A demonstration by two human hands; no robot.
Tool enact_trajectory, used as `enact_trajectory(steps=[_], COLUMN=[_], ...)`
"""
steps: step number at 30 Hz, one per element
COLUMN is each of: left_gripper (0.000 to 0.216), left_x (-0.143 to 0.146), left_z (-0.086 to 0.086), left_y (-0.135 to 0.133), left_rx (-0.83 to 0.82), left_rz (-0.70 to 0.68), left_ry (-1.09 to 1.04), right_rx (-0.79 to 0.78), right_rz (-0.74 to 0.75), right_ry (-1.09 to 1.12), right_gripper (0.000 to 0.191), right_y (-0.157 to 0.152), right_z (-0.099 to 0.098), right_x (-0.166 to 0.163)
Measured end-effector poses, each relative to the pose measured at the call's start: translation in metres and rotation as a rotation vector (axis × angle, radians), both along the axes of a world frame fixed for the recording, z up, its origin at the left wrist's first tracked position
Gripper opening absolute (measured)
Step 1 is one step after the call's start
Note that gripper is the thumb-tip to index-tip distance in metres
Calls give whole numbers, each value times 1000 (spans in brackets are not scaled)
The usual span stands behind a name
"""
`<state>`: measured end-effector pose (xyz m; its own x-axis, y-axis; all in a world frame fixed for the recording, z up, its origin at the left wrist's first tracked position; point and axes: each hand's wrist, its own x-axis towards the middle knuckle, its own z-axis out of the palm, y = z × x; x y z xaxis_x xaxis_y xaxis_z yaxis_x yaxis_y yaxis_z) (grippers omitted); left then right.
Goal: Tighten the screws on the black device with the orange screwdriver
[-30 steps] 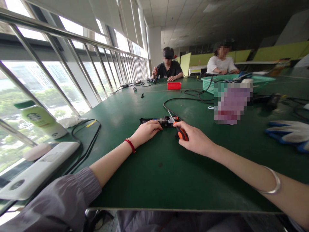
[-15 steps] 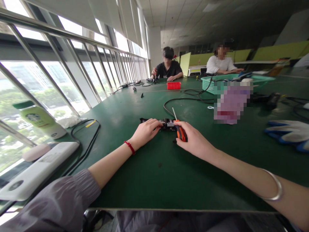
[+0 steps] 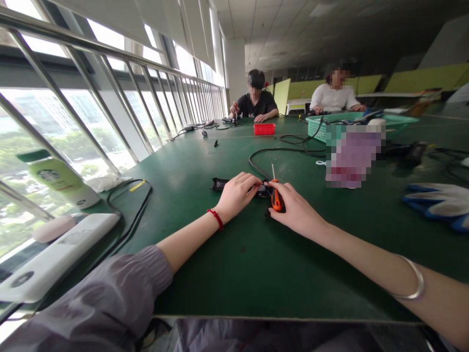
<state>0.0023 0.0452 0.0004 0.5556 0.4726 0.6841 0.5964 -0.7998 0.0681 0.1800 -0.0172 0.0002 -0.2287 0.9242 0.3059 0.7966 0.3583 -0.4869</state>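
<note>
Spanning the view: a long dark green matte counter (image 3: 227,264), its near edge at 6 o'clock.
Left hand: left hand (image 3: 238,193) lies flat over a small black device with exposed parts (image 3: 220,184), fingers (image 3: 252,180) curled loosely on it, pressing it to the counter.
Right hand: right hand (image 3: 296,210) has its fingers clenched around an orange-and-black-handled screwdriver (image 3: 275,195), shaft tilted up toward 12 o'clock.
Device: near the counter's middle, a black cable (image 3: 271,151) looping away from it toward 1 o'clock.
At 9 o'clock: a slanted window wall with steel railings (image 3: 110,88), a white-and-green bottle (image 3: 58,178) and a white flat remote-like unit (image 3: 54,259).
At 12 o'clock: a small red plastic tray (image 3: 264,129); two seated people (image 3: 256,100) beyond it.
At 1 o'clock: a teal mesh basket (image 3: 322,124).
At 3 o'clock: blue-and-white work gloves (image 3: 439,203).
</note>
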Motion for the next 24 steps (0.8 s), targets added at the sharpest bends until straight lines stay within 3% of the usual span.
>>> enact_trajectory(steps=[24], left_gripper=[18], left_x=[-7], left_z=[-7], left_y=[3], left_rx=[26], left_rz=[6], left_ry=[37], right_rx=[-79], right_rz=[16], right_ry=[-116], right_gripper=[67], right_y=[-2], right_z=[7], right_x=[-1])
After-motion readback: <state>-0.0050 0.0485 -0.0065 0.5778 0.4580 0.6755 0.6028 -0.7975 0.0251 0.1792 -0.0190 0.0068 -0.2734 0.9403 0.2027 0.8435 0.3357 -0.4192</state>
